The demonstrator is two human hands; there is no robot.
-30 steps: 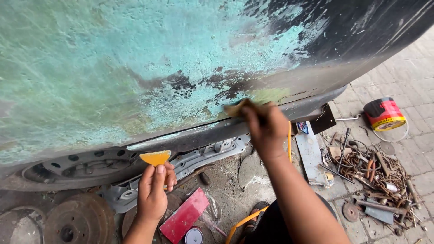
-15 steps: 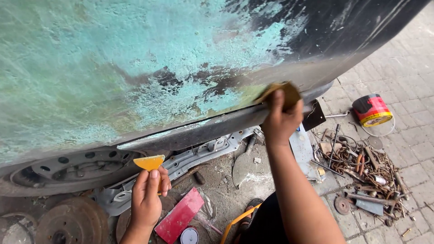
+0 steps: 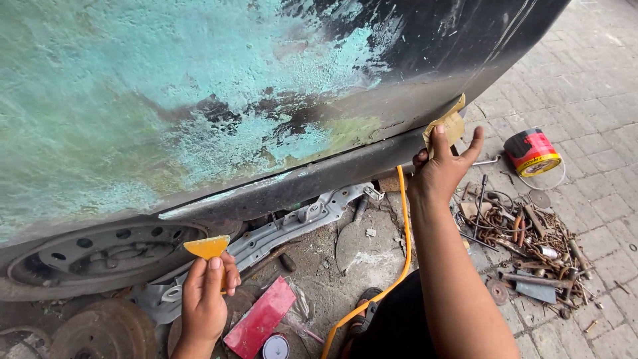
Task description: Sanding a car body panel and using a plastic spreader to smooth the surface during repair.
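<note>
A: Sandpaper [image 3: 446, 126] is seen at about two o'clock in the view, pressed against the lower edge of the dark car panel [image 3: 345, 166].

B: How is it placed relative to the fingers?

A: It is pinned under the thumb of the right hand [image 3: 440, 174], with most of the tan sheet standing above the thumb tip. The other fingers [image 3: 474, 141] are spread apart at three o'clock of the sheet and are not laid on it.

B: And the other hand?

A: A yellow spreader [image 3: 208, 247] is held by the left hand [image 3: 206, 299] at about seven o'clock. It is clamped between thumb and fingers, and its broad edge is kept at twelve o'clock of the fingertips, clear of the panel.

B: What is found around them?

A: An orange hose [image 3: 403, 219] is seen just left of the right wrist. A red flat piece [image 3: 260, 318] lies at six o'clock on the ground, scrap metal [image 3: 531, 246] at four o'clock, and a red tin [image 3: 531, 153] at three o'clock. A bare wheel rim [image 3: 106, 249] is seen under the panel at eight o'clock.
</note>
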